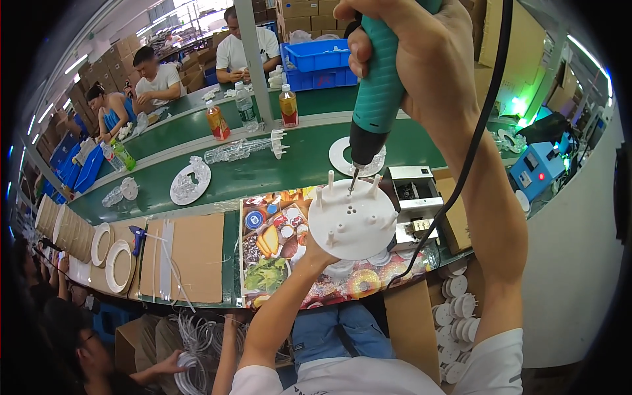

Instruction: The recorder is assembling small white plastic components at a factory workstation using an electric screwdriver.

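My right hand (428,56) is wrapped around a teal electric screwdriver (378,72), pointing down, with a black cable hanging past my forearm. Its bit meets the white round plastic base (349,230) near the foot of one of the upright posts, close to the far rim. Several posts and small centre holes show on the base. From below, my left hand (317,255) holds the base up over a mat with food pictures (266,230); its fingers are hidden under the disc. Just beyond the base lies a white ring (340,155) with clear plastic parts.
Right of the base stands a metal-cased device (413,197). A green conveyor belt (243,168) carries clear plastic assemblies. Bottles (288,105) stand beyond it. To the left are cardboard (201,257) and a blue glue gun (137,238). White bases (454,309) fill a box below right. Other people sit nearby.
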`<state>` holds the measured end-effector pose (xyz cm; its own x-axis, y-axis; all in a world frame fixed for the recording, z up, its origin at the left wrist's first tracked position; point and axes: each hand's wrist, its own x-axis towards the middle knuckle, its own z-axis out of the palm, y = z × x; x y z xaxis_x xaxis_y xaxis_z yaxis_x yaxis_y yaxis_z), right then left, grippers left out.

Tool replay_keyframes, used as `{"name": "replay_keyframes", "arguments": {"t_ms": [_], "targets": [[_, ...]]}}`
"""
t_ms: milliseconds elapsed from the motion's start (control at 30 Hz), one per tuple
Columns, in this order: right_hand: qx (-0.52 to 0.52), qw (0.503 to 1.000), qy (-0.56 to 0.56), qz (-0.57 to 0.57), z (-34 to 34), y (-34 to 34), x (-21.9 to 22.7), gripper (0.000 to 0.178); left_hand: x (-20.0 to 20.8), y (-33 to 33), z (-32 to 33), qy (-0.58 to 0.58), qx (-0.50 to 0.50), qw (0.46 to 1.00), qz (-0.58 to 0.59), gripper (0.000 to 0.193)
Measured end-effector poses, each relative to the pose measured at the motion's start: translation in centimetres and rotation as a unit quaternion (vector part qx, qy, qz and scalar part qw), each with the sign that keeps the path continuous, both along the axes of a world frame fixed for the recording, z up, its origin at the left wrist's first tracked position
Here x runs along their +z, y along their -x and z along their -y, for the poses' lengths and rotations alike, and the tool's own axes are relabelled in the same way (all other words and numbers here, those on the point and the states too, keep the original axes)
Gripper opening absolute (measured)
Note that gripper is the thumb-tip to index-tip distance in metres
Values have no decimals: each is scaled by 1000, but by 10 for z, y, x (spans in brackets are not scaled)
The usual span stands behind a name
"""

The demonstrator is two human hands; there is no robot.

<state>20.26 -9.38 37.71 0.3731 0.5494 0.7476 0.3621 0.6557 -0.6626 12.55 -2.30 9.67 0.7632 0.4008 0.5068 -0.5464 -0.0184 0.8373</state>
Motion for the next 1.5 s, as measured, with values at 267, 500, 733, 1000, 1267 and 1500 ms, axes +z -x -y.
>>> {"name": "replay_keyframes", "arguments": {"t_ms": [267,500,733,1000,1267,1500], "targets": [[9,1000,2,-10,-2,-3,-4,16,1,-2,-2,109,-131,985,-12,56],[-14,999,29,6,3,1,-5,16,24,3,6,121,-168,978,2,55],[16,996,67,59,1,13,0,14,1,-5,-6,58,-149,986,-42,65],[61,995,31,74,0,6,-4,14,-1,-13,-10,98,-170,980,-14,58],[57,994,88,30,9,6,8,19,-65,-13,-37,-259,177,949,-26,75],[-84,993,-35,74,93,-59,-27,37,-17,-9,-20,-141,185,967,-101,74]]}}
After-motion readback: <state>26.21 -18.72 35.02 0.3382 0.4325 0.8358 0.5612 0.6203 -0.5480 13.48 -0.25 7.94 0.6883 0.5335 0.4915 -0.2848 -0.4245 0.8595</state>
